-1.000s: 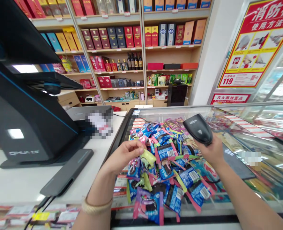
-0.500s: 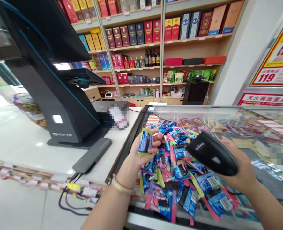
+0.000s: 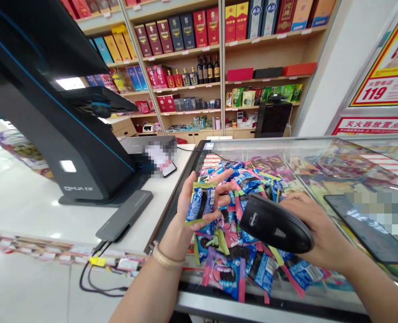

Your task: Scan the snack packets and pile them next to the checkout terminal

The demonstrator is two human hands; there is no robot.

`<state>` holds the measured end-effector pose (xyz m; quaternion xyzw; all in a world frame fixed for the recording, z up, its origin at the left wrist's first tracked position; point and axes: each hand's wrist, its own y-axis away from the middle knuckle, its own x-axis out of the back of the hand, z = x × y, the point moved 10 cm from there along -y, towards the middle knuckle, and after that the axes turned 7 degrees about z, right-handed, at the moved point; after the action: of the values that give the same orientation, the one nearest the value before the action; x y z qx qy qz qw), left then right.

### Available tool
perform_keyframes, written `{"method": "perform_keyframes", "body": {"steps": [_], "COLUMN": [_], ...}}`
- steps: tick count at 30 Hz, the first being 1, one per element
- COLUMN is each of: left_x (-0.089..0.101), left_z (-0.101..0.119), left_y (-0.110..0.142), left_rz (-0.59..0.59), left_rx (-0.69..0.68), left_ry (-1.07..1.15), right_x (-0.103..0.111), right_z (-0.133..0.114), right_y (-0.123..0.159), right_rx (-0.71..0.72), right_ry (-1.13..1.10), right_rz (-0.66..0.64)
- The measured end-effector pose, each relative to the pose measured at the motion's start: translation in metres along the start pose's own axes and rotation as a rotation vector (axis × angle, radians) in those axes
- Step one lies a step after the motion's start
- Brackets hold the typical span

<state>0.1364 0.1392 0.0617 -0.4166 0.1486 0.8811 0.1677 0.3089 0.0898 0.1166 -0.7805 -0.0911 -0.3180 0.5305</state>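
On the palm of my left hand (image 3: 220,190) rests a small blue snack packet (image 3: 201,202) with yellow-green ends, a dark food picture and a barcode at its right side. The thumb is raised along its left side and the fingers spread to the right. My right hand (image 3: 315,224) is wrapped round a black barcode scanner (image 3: 274,224). The scanner's front end points left at the packet, a short way apart from it. Beneath both hands lies a heap of similar blue, pink and green packets (image 3: 224,271) on the glass counter (image 3: 306,152).
A black payment terminal (image 3: 84,148) and a grey flat box with cables (image 3: 124,215) stand on the white counter (image 3: 165,197) at left. A dark tablet-like panel (image 3: 363,229) lies on the glass at right. Shelves (image 3: 269,49) of boxes and bottles stand behind.
My left hand has turned the packet more toward the scanner and opened its fingers wider. The scanner in my right hand has moved left and slightly down, closer to the packet. The view has shifted.
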Motion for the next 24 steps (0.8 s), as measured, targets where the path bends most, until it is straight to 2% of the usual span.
{"method": "perform_keyframes", "body": {"steps": [5, 13, 17, 19, 21, 22, 24], "left_x": [-0.001, 0.001, -0.001, 0.0, 0.01, 0.02, 0.049], "left_z": [-0.002, -0.002, -0.001, 0.003, 0.016, 0.026, 0.058], "left_y": [0.0, -0.001, 0.0, -0.001, -0.002, -0.003, 0.0], "left_rz": [0.005, 0.005, -0.024, -0.033, 0.02, 0.091, 0.344], "left_rx": [0.013, 0.012, -0.011, -0.068, -0.178, -0.257, -0.467], "left_ry": [0.002, -0.018, -0.079, -0.164, -0.278, -0.344, -0.512], "right_x": [-0.002, -0.003, -0.001, 0.004, 0.01, 0.014, 0.023], "right_z": [-0.002, 0.002, 0.004, 0.007, 0.01, 0.012, 0.016], "right_y": [0.0, -0.002, 0.0, 0.001, 0.002, 0.003, 0.004], "right_rx": [0.012, -0.058, -0.052, -0.045, -0.034, -0.026, -0.015], "right_ry": [-0.015, -0.034, -0.042, -0.042, -0.022, -0.012, 0.006], "right_rz": [-0.021, -0.038, -0.004, 0.037, 0.09, 0.123, 0.197]}}
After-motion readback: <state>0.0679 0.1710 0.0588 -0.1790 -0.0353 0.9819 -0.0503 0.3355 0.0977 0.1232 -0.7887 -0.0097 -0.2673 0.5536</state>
